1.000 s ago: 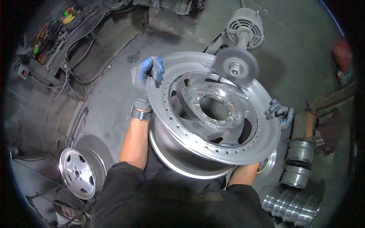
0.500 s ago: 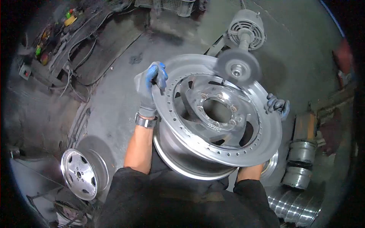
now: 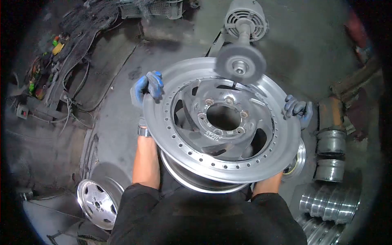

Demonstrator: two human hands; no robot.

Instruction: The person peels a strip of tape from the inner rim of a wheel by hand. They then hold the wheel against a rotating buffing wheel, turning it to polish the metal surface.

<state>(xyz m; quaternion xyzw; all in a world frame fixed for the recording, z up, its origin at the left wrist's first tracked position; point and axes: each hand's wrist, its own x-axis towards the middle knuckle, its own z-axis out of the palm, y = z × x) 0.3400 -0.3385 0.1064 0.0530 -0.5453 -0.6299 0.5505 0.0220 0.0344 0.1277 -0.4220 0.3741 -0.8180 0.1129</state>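
Observation:
A large grey metal wheel rim (image 3: pixel 196 136) is tilted face up in front of my body, its outer lip ringed with small holes. My left hand (image 3: pixel 148 89), in a grey and blue work glove, is closed over the lip at the upper left. On the opposite side, the gloved fingers of my right hand (image 3: pixel 299 111) curl over the right edge. Round and dark, a buffing wheel (image 3: pixel 228 61) on a motor shaft overlaps the far edge of the rim in this view. Part of the rim's barrel shows below its near lip.
The electric motor (image 3: pixel 246 20) stands beyond the rim. Another wheel rim (image 3: pixel 97 203) lies at lower left. Stacked shiny rim barrels (image 3: pixel 330 202) line the right side. Cables (image 3: pixel 71 100) and clutter run along the left, and a plastic crate (image 3: pixel 153 9) sits at the back.
The camera view has shifted, moving the motor and buffing wheel left in the picture. The rim has tilted to lie flatter to the view, with less barrel showing. Both hands keep their hold.

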